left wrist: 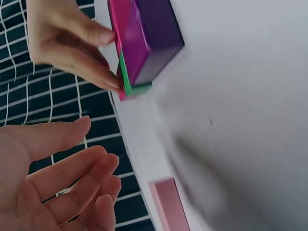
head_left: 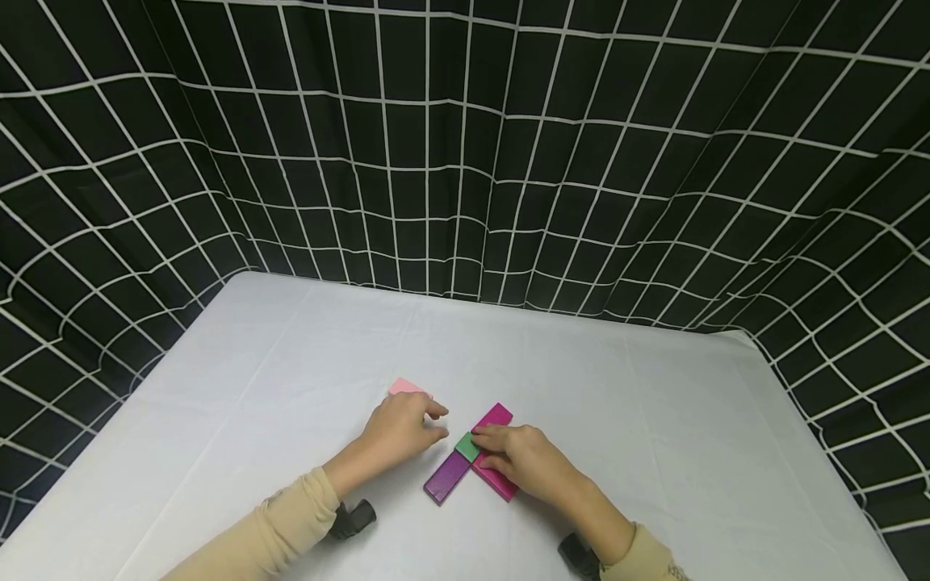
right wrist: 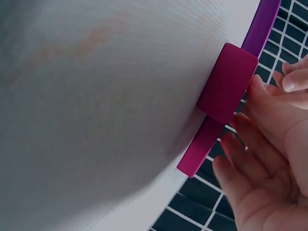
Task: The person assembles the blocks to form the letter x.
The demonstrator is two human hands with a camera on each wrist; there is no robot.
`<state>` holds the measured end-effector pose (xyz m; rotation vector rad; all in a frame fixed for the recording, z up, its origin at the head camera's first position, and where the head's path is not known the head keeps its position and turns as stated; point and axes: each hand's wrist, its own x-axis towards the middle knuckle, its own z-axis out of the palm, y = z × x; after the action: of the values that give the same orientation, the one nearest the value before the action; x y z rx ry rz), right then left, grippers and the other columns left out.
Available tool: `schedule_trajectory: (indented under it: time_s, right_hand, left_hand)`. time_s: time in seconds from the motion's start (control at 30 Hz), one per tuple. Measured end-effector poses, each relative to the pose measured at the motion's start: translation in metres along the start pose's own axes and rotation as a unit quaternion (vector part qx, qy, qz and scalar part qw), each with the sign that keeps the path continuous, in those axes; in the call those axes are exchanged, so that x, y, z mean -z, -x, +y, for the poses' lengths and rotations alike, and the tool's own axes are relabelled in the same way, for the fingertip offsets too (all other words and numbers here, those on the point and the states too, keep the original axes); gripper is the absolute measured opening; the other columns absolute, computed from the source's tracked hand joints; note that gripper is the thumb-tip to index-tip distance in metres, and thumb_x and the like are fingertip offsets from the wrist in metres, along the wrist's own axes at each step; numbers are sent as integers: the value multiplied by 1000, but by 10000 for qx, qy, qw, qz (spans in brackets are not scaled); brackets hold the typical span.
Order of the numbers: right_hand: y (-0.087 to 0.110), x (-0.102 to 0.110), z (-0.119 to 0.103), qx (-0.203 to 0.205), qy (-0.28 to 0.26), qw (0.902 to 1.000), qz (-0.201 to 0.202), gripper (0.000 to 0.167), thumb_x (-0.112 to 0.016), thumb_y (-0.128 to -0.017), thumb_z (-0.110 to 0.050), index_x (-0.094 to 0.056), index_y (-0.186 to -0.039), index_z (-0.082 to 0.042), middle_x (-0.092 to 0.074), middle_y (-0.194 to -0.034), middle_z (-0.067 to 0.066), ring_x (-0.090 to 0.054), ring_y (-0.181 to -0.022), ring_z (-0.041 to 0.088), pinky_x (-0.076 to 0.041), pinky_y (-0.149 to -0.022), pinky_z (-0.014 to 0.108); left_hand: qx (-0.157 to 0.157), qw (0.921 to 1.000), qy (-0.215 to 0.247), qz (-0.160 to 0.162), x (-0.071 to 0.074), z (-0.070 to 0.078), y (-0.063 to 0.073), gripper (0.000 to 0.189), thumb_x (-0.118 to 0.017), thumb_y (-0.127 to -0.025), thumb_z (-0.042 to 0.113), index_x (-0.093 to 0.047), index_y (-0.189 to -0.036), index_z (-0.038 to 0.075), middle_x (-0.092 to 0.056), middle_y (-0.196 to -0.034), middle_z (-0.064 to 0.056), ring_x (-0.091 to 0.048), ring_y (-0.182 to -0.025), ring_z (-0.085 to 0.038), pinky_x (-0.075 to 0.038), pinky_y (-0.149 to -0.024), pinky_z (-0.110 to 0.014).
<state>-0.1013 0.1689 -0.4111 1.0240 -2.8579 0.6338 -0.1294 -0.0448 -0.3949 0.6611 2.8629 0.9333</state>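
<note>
Near the table's middle, several coloured blocks lie together. A small green block (head_left: 467,447) sits among a purple block (head_left: 446,478) and two magenta ones. The upper magenta block (head_left: 494,416) extends away from the green one. My right hand (head_left: 534,461) pinches the lower magenta block (right wrist: 227,83) between thumb and fingers, its fingertips right beside the green block. My left hand (head_left: 398,428) holds nothing; its fingers are loosely bent, with thumb and forefinger apart. Beyond the left hand lies a pink block (head_left: 404,386), partly hidden by it in the head view.
A white cloth (head_left: 639,411) covers the table under the blocks. Behind and to both sides hangs a black curtain (head_left: 450,129) with a white grid. Dark wrist devices show under the forearms, including a black one (head_left: 353,519) on the left.
</note>
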Motion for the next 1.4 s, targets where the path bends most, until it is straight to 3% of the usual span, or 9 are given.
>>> schedule_trajectory:
  time_s: [0.1, 0.23, 0.37, 0.47, 0.7, 1.0, 1.17, 1.4]
  right_hand:
    - [0, -2, -5, -424, 37, 9981, 452, 34, -79, -79, -11, -72, -111, 1, -71, -110, 13, -66, -105, 27, -53, -88, 40]
    - [-1, -4, -14, -1165, -341, 9874, 1014, 35, -81, -76, -9, -72, -107, 4, -71, -106, 15, -67, -102, 31, -54, -86, 42]
    - [-1, -5, -20, -1571, -576, 9812, 966, 36, -80, -77, -7, -71, -109, 6, -69, -111, 17, -64, -106, 34, -52, -88, 44]
    - [0, -6, -21, -1624, -520, 9813, 898, 36, -80, -77, -6, -71, -110, 5, -68, -113, 17, -64, -108, 34, -51, -90, 46]
    - [3, -7, -21, -1507, -384, 9853, 712, 37, -81, -75, -7, -72, -109, 3, -69, -113, 16, -64, -107, 34, -52, -88, 47]
    - [1, -5, -21, -1381, -334, 9877, 655, 37, -81, -74, -9, -72, -107, 4, -69, -111, 18, -65, -105, 37, -52, -87, 47]
    - [1, -5, -21, -1384, -340, 9879, 620, 37, -81, -75, -10, -72, -108, 4, -69, -112, 18, -65, -105, 36, -52, -87, 47]
    - [1, -7, -21, -1402, -352, 9876, 605, 36, -81, -75, -11, -72, -107, 4, -68, -112, 18, -65, -105, 36, -52, -87, 47]
  left_hand:
    - [59, 9999, -66, 106, 3, -5, -1, 22, -79, -79, 13, -76, -99, 3, -73, -93, -8, -65, -69, -16, -49, -54, -27]
    - [209, 9993, -20, 301, 6, -13, -4, 22, -80, -78, 12, -76, -97, 4, -74, -91, -6, -69, -81, -22, -54, -65, -36]
    - [323, 9981, -121, 513, 9, -20, -7, 23, -81, -75, 12, -77, -97, 6, -74, -88, -5, -69, -82, -24, -54, -69, -40]
    - [348, 9977, -316, 482, 12, -25, -8, 25, -82, -74, 11, -76, -98, 6, -73, -93, -6, -68, -88, -27, -53, -73, -42]
    - [418, 9976, -548, 69, 20, -38, -9, 41, -82, -74, 8, -70, -111, -3, -65, -121, -18, -59, -113, -42, -48, -93, -54]
    - [446, 9977, -499, 118, 17, -52, -17, 44, -80, -74, 4, -67, -116, -4, -64, -122, -20, -58, -114, -42, -47, -95, -53]
    - [-15, 9988, -497, -14, 19, -57, -25, 44, -80, -74, 1, -68, -116, -1, -64, -124, -17, -57, -116, -40, -45, -97, -53]
    - [-1137, 9880, -382, -971, 24, -71, -39, 47, -79, -73, -4, -67, -118, -2, -65, -121, -15, -57, -117, -35, -43, -101, -47]
